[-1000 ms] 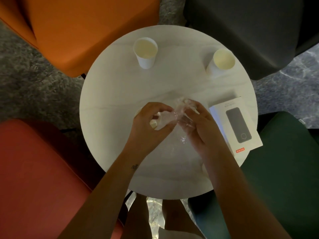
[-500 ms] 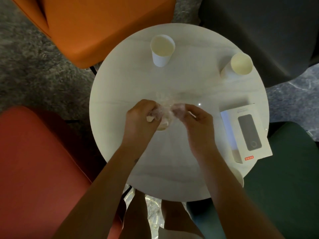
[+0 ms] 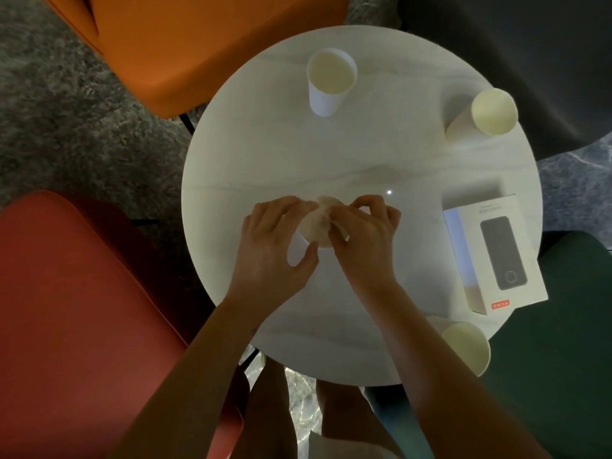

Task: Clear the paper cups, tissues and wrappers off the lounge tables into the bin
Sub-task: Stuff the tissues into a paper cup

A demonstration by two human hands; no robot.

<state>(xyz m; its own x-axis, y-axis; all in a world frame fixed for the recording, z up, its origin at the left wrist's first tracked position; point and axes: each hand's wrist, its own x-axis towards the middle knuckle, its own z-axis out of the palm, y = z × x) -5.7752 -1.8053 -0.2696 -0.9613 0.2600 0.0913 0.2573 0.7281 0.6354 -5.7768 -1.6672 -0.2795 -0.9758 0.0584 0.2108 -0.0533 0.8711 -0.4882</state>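
Gripping a cup (image 3: 316,235), left fingers (image 3: 284,207) meet right fingers (image 3: 367,203) pinching wrapper (image 3: 324,210), box (image 3: 493,253) alongside.

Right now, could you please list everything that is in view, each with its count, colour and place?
table: one, white, round, centre
far cup: one, white, table's far edge
far-right cup: one, pale, far right edge
near-right cup: one, pale, near right edge
held cup: one, pale, mid-table
wrapper: one, pale, crumpled in the held cup's mouth
box: one, white with dark device picture, table's right side
chairs: four, around the table: orange chair, red chair, grey chair, green chair
left hand: grips the held cup
right hand: pinches the wrapper
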